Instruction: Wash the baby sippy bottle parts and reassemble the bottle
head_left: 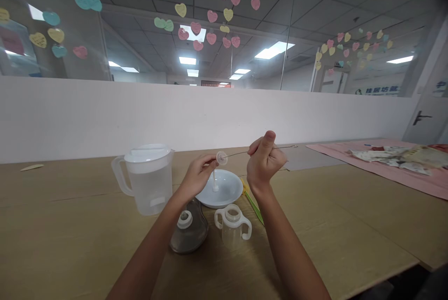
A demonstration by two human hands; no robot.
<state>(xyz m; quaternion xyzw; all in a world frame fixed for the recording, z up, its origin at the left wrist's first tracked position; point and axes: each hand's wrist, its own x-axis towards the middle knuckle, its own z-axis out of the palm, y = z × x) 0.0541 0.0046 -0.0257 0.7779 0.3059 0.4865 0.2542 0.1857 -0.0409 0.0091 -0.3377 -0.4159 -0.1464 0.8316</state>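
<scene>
The left hand point(198, 175) is pinching a translucent disc point(221, 158), the right hand point(263, 163) gripping a wire point(238, 154); blue lettering point(382, 90) is showing indistinctly.

a thin wire point(238, 154) looks like bare metal. the small disc point(221, 158) is translucent, in soft plastic or silicone; which one is unclear. the pitcher point(150, 185) is cloudy, see-through plastic with a smooth surface. the bowl point(231, 188) is smooth and lightly glossy. the two-handled cup point(233, 237) pairs clear plastic with opaque white plastic. the dark bottle point(192, 234) is smoky, see-through and shiny. the tabletop point(315, 225) has a wood look, smooth and low in sheen. a pink sheet point(371, 174) resembles matt cloth. the wall point(210, 118) is smooth and matt, below glossy glass point(259, 29).
</scene>
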